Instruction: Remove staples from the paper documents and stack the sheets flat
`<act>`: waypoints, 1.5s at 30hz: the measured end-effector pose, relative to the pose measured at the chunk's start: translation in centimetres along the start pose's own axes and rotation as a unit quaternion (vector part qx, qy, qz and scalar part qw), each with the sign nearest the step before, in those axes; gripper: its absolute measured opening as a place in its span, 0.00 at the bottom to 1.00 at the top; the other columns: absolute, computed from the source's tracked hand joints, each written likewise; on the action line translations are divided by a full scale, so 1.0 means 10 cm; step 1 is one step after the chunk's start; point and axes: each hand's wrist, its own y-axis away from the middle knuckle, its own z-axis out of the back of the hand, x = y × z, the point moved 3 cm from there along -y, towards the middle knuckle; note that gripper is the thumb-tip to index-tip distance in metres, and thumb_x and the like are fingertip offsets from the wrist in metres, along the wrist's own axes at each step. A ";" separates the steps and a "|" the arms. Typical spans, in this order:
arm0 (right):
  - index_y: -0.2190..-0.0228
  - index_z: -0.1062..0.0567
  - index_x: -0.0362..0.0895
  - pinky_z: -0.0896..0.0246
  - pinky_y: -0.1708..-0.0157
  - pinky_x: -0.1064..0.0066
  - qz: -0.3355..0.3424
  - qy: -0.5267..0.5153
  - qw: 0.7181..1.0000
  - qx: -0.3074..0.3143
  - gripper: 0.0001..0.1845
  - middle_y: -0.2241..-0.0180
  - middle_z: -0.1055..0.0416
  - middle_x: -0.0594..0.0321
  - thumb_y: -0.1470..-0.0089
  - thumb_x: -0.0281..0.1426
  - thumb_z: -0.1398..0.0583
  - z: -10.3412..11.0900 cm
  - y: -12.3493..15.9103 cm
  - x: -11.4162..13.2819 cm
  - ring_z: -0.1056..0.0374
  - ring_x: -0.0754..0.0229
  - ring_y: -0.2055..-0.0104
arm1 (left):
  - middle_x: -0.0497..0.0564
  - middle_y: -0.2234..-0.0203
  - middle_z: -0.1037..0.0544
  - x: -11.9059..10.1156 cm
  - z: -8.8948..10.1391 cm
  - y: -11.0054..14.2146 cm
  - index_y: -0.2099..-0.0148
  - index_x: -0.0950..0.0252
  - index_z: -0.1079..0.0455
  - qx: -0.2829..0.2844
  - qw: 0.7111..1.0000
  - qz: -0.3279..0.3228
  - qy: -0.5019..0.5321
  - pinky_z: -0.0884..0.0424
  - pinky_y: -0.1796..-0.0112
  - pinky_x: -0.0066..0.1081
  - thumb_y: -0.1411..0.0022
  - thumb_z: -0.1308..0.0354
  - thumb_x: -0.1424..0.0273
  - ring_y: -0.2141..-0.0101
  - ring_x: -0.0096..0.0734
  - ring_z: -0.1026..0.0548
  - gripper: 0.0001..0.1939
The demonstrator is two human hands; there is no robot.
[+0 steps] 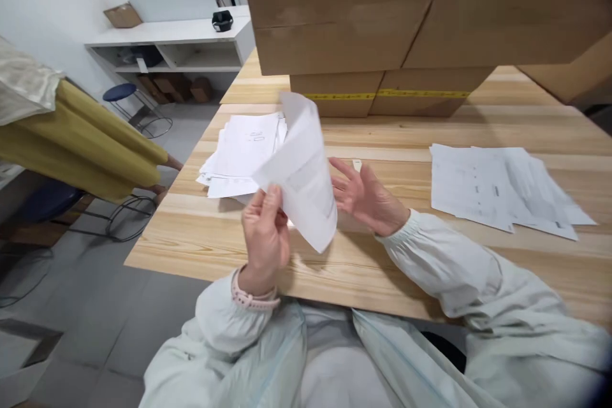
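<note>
A curled white sheet of paper with faint print hangs above the table, pinched at its lower left corner by my left hand. My right hand is just right of the sheet, palm turned inward and fingers apart, holding nothing; whether a fingertip touches the sheet's edge I cannot tell. An uneven stack of printed papers lies on the left, partly behind the sheet. To the right, a fanned-out pile of papers rests flat on the wood.
Large cardboard boxes are stacked at the back of the wooden table. A small pale tag lies behind my right hand. Left of the table, another person in a yellow skirt stands near blue stools and a white shelf.
</note>
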 end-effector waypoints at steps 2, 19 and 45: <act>0.47 0.32 0.51 0.31 0.47 0.53 -0.014 -0.016 0.999 -0.042 0.39 0.46 0.28 0.51 0.53 0.60 0.39 0.18 0.22 -0.11 0.30 0.49 0.44 | 0.50 0.60 0.17 0.21 -0.12 0.24 0.55 0.56 0.21 0.024 0.996 0.076 0.042 0.25 0.54 0.33 0.42 0.37 0.51 0.53 0.39 0.21 0.19; 0.55 0.23 0.57 0.48 0.33 0.48 0.303 0.334 0.876 -0.171 0.17 0.43 0.29 0.61 0.48 0.34 0.33 0.89 1.03 0.26 0.39 0.50 0.35 | 0.56 0.61 0.16 0.47 -0.54 0.27 0.60 0.60 0.18 0.409 0.895 0.165 -0.067 0.25 0.56 0.41 0.42 0.37 0.51 0.58 0.46 0.20 0.19; 0.67 0.21 0.47 0.35 0.79 0.72 0.287 0.149 0.866 -0.380 0.18 0.75 0.22 0.67 0.52 0.48 0.32 1.58 1.10 0.27 0.31 0.64 0.79 | 0.51 0.36 0.33 0.73 -0.29 0.06 0.28 0.47 0.55 0.225 0.966 0.026 -0.123 0.24 0.52 0.38 0.39 0.36 0.61 0.50 0.41 0.24 0.44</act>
